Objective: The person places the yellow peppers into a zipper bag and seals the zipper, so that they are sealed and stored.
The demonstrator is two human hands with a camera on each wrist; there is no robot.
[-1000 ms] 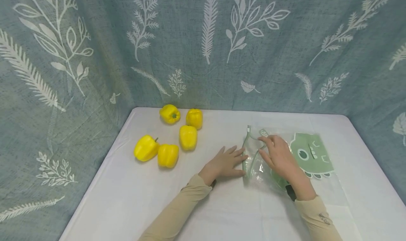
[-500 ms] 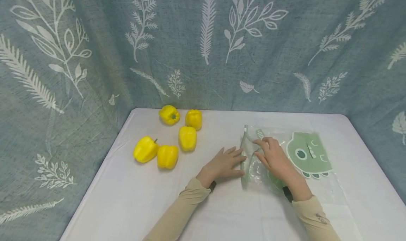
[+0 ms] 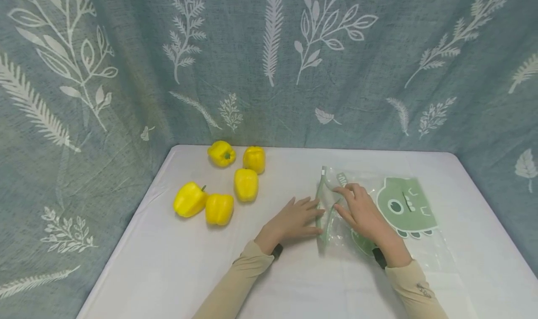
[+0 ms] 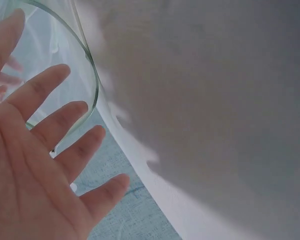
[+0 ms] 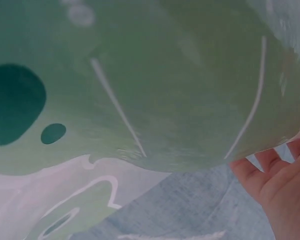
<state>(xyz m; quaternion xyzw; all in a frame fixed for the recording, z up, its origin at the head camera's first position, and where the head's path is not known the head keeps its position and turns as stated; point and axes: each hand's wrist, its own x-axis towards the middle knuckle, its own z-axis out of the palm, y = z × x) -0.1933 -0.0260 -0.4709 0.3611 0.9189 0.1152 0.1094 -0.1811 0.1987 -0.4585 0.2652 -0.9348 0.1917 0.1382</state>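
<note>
A clear zip bag (image 3: 336,239) with green dinosaur prints lies on the table, its green-edged mouth facing left and gaping. My right hand (image 3: 370,216) pinches the raised upper lip of the mouth between thumb and fingers. In the right wrist view, the bag's green print (image 5: 190,100) fills most of the frame and the right fingertips (image 5: 267,159) reach behind its edge. Spread fingers of my left hand (image 3: 294,221) rest along the lower lip. In the left wrist view, the left palm (image 4: 35,175) faces the camera beside the bag's curved green rim (image 4: 96,82).
Several yellow bell peppers (image 3: 246,185) sit in a loose group on the left part of the white-covered table (image 3: 168,263). A blue-green curtain (image 3: 235,53) with white leaf prints hangs behind the table and along its sides.
My right hand and the lip it pinches have shifted slightly left, so the bag's mouth looks narrower. My left hand stays at the lower lip. The peppers keep their places.
</note>
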